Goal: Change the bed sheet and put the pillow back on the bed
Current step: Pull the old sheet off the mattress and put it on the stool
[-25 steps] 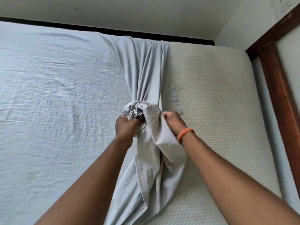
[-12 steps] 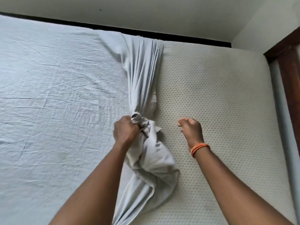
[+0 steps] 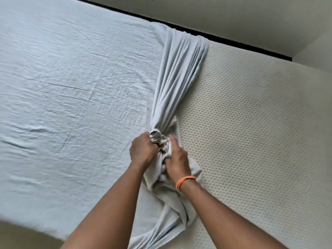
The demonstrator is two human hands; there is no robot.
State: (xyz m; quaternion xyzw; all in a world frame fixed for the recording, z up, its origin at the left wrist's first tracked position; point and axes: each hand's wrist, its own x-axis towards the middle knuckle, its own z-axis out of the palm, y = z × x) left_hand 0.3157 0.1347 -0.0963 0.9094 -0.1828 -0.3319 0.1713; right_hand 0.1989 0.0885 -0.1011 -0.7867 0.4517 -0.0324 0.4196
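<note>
Head view, looking down on the bed. The left part of the mattress (image 3: 260,132) is covered by a pale blue-grey bed sheet (image 3: 71,83), creased and lying flat out to the far edge. The right part is bare: cream, with a fine honeycomb texture. Along the boundary between the two, the sheet is gathered into a pleated rope running from the far edge toward the near edge, pinched into a bunch near the middle of the bed. The bunch is gripped by the left hand (image 3: 142,151), fingers curled round the cloth. The right hand (image 3: 177,159), an orange band (image 3: 185,181) at its wrist, is laid against the same bunch; its grip cannot be told. A dark gap (image 3: 233,43) is seen between the far edge and a pale wall (image 3: 215,13).
</note>
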